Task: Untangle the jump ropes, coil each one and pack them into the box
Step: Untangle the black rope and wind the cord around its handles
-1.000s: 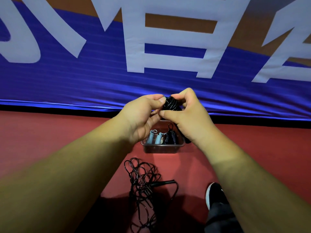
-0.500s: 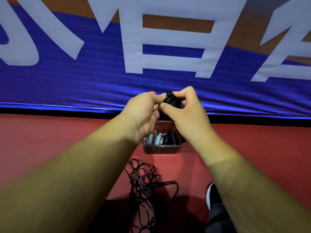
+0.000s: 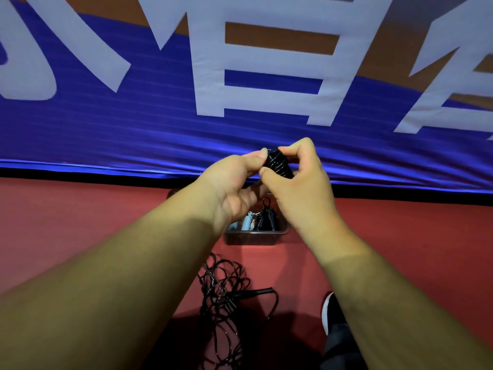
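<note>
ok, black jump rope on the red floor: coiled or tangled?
Tangled. The black jump rope lies in loose overlapping loops on the red floor, outside the dark plastic box.

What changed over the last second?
Almost nothing. The left hand and right hand still pinch the black coil above the box; the right thumb crept slightly up the coil. Nothing taken or let go. Packed coils, tangled rope on the floor and shoe stayed put.
</note>
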The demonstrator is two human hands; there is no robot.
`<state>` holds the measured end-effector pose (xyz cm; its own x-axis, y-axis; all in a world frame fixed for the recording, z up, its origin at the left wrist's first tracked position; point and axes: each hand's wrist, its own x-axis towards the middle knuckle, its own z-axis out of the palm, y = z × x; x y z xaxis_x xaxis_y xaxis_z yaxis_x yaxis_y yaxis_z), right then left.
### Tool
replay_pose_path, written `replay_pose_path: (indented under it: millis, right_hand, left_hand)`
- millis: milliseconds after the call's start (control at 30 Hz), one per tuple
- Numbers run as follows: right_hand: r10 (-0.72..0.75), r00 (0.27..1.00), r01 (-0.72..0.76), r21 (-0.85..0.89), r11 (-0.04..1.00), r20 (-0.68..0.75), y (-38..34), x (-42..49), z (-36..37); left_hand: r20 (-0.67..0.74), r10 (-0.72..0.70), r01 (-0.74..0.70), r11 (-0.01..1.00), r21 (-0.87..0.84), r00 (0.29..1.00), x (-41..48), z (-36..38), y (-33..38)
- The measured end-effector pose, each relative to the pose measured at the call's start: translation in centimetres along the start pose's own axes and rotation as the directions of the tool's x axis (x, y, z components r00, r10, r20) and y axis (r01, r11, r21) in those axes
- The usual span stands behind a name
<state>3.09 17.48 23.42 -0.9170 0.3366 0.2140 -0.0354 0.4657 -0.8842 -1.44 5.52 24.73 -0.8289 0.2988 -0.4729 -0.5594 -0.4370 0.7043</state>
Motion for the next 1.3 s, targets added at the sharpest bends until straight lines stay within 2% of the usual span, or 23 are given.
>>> replay_pose_path:
  millis: [167,367,667,800,1033,1167,1300]
  right_hand:
    - [-0.03,1.0,0.03,-0.008,1.0,0.007,-0.3,0.1,-0.3]
    - [-0.024,1.0,0.024,0.005,1.0,0.009,-0.1,-0.1,0.0]
    - [-0.034,0.999,0.034,0.01,0.999,-0.016,0.5,-0.1,-0.1]
    - [-0.003,1.0,0.005,0.068,0.998,-0.031,0.3,0.1,-0.1]
    - [0.015,0.999,-0.012,0.054,0.998,-0.042,0.5,-0.2,0.5]
    - [0.012,0.999,-0.01,0.034,0.999,-0.049,0.2,0.0,0.1]
    - [0.01,0.999,-0.009,0.024,1.0,-0.036,0.1,-0.1,0.1]
  left_hand:
    - [0.024,0.009,-0.008,1.0,-0.017,1.0,-0.3,0.0,1.0]
    - [0.042,0.055,-0.058,0.994,0.088,0.998,-0.5,0.2,1.2]
    - [-0.025,0.183,-0.175,0.965,0.198,0.983,-0.3,0.8,0.8]
    - [-0.07,0.262,-0.247,0.953,0.177,0.962,-0.1,1.3,0.4]
    - [-0.115,0.232,-0.211,0.963,0.167,0.966,0.9,1.1,0.6]
    - [-0.063,0.17,-0.158,0.973,0.169,0.983,0.9,0.9,0.2]
    - [-0.04,0.185,-0.171,0.959,0.228,0.982,0.7,0.6,0.5]
